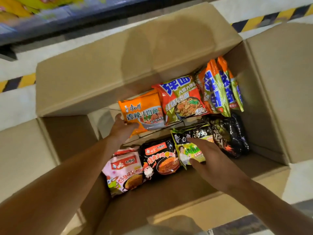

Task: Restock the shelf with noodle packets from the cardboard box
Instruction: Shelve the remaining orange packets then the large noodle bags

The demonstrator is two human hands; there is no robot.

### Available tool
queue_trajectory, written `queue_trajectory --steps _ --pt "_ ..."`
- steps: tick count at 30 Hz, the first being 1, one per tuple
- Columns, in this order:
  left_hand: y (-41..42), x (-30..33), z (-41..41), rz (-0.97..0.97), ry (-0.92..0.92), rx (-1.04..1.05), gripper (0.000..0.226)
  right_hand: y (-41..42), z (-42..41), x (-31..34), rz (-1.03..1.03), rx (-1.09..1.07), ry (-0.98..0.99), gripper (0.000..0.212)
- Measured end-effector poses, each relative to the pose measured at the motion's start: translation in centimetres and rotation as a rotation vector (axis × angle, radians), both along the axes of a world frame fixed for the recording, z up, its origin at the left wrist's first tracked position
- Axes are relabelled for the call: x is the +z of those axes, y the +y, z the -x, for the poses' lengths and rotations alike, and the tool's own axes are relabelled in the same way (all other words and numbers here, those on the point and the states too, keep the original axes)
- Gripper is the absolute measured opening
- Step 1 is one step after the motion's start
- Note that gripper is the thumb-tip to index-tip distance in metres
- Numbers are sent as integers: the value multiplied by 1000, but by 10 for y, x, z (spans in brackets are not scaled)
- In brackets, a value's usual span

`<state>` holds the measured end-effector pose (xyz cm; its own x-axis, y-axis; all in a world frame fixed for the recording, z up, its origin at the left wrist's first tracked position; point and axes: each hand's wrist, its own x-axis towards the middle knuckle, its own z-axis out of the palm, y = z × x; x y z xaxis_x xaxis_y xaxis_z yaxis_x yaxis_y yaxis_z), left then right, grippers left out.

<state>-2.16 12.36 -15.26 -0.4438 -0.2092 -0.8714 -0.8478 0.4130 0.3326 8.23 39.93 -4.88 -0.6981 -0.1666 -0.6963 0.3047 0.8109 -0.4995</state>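
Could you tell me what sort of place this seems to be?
Probably a shop or stockroom aisle: an open cardboard box of assorted noodle packets sits on a floor with hazard-striped tape, beside a blurred shelf of goods.

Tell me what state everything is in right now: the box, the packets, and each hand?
Cardboard box: flaps open, partly filled.
Orange packet: sealed, gripped at its corner by the left hand.
Yellow-green packet: sealed, lying in the box, the right hand resting on it with fingers spread.
Pink packet: sealed, untouched.
Red-and-green packets: sealed, leaning in a row.
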Motion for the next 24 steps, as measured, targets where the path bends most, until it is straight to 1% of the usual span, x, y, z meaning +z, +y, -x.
queue_trajectory --steps 2,3,6,7,11,15,21,24 --pt "0 -1 -1 32 -8 95 81 1 0 -1 -5 12 -10 63" --pt "-1 -2 -3 39 -22 129 77 0 1 -1 -8 30 -12 63" --pt "-2 7 -5 -37 -23 206 36 -6 10 3 -16 91 -15 62" --pt "-2 11 -6 -60 -5 212 31 -9 14 5 -12 100 -14 62" --pt "-4 39 -12 -18 72 184 34 -25 36 11 12 71 -10 60" --pt "-31 73 -26 68 139 120 38 -50 60 6 63 -72 -75 58" --pt "-75 114 -42 123 299 49 29 -99 85 -37 129 -202 -167 64" --pt "-88 118 -49 66 348 78 24 -122 97 -62 149 -223 -201 68"
